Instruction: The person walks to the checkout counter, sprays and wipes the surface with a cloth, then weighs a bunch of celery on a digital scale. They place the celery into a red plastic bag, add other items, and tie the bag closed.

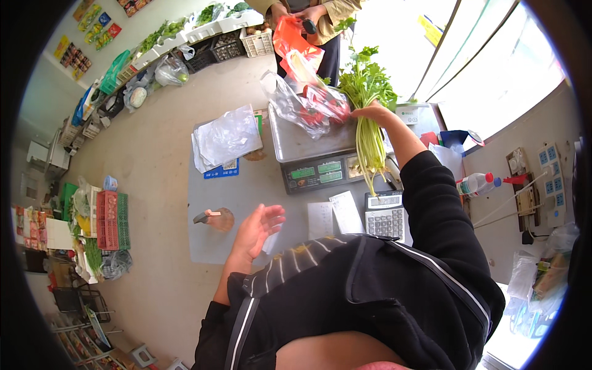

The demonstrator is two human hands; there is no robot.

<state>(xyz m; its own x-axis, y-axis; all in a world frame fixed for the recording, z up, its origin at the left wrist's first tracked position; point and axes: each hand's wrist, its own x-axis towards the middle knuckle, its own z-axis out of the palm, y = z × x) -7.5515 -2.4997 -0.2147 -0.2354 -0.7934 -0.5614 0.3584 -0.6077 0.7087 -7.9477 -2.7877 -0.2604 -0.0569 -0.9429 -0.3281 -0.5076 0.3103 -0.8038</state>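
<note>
My right hand point(375, 112) is closed round the stalks of a bunch of leafy celery point(369, 134), its leaves up and roots hanging over the right end of a digital scale point(319, 173). On the scale's metal pan lies a clear plastic bag point(319, 111) with red produce in it, just left of that hand. My left hand point(260, 226) hovers over the near part of the grey table point(208, 245), palm turned inward, fingers apart, holding nothing. Near it are paper slips point(320, 220) and a desk calculator point(385, 217).
Across the table another person point(319, 23) holds a red plastic bag point(296, 46). Clear plastic bags point(229, 134) lie stacked at the table's left, near a knife point(208, 216). Plastic bottles point(476, 183) stand at the right. Vegetable crates point(107, 219) line the floor and wall.
</note>
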